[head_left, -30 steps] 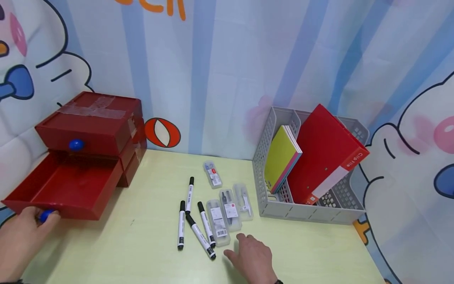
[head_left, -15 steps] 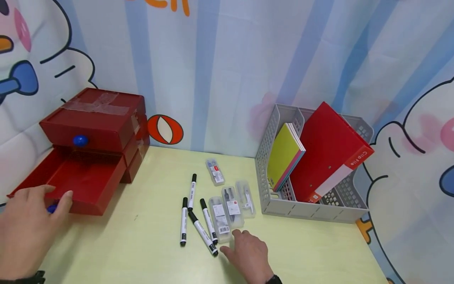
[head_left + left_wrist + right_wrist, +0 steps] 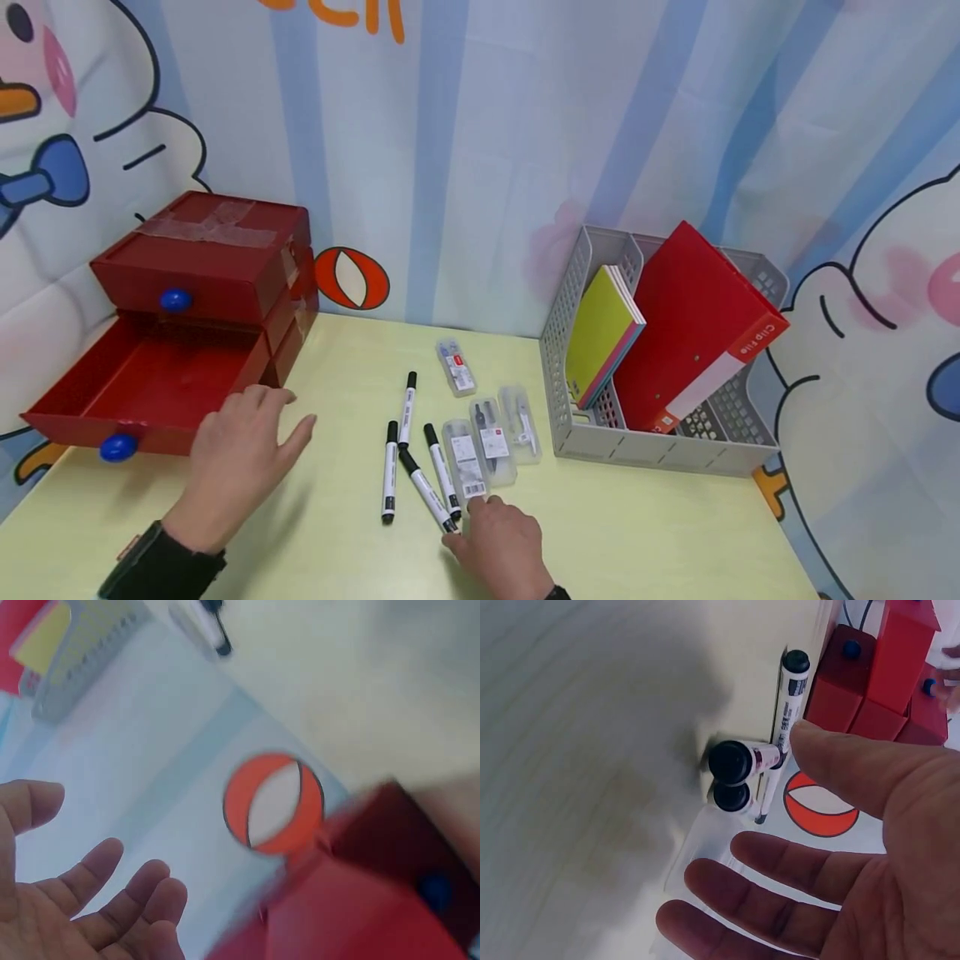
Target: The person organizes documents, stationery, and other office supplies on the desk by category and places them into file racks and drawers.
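Note:
My left hand hovers in front of the right side of a pulled-out red drawer, fingers spread and holding nothing. The drawer's blue knob is free of the hand. In the left wrist view the fingers are loosely bent. My right hand is low over the near ends of several black-capped white markers and a clear plastic case. In the right wrist view its thumb and fingers stand apart around the markers, with nothing gripped.
The red drawer box stands at the back left. More clear cases lie beside the markers, one farther back. At the right, a grey file rack holds a red clip file and coloured notebooks.
My left hand has let go of the drawer's blue knob and moved right. My right hand has shifted slightly left, toward the marker ends. The drawer stays pulled out.

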The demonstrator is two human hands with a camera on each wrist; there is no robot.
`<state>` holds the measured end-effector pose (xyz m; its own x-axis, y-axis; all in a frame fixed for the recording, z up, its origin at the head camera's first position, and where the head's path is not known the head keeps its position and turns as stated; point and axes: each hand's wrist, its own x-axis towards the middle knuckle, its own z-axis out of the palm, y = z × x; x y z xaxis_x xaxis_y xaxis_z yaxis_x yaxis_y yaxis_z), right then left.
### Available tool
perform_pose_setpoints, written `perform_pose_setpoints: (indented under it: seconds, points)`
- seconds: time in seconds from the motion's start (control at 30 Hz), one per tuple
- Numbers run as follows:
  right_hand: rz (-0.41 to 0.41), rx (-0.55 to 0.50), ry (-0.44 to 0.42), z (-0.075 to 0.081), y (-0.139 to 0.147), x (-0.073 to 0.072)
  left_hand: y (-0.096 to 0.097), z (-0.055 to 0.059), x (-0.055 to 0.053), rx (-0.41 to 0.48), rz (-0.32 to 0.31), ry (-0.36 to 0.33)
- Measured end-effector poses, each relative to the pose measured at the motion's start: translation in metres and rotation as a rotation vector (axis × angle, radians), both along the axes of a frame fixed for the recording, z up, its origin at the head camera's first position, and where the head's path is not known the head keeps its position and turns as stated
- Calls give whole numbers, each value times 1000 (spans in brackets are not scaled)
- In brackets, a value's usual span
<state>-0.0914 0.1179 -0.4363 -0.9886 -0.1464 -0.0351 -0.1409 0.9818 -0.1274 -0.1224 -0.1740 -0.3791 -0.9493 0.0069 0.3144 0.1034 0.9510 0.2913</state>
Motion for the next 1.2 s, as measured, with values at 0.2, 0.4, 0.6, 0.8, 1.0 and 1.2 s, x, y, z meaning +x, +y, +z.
perform_pose_setpoints:
  seconds: [0.2,0.4,0.6,0.8,1.0,1.2]
  points:
    - [21,6,48,-7,-3,2,36,-22,-10,-59,-51,-73]
    - [27,36,13,-12,-6,3,54,-38,-15,-93,-110,-95]
    - [25,68,21,-16,-7,2,65,-45,-16,-90,-137,-120]
    - [38,59,44,-17,-8,0,70,-49,-16,-87,-146,-145]
    - [65,53,77,-18,-7,-1,74,-49,-16,-83,-140,-210]
    - [74,20,152,-17,-6,1,78,-48,-15,-71,-164,-186]
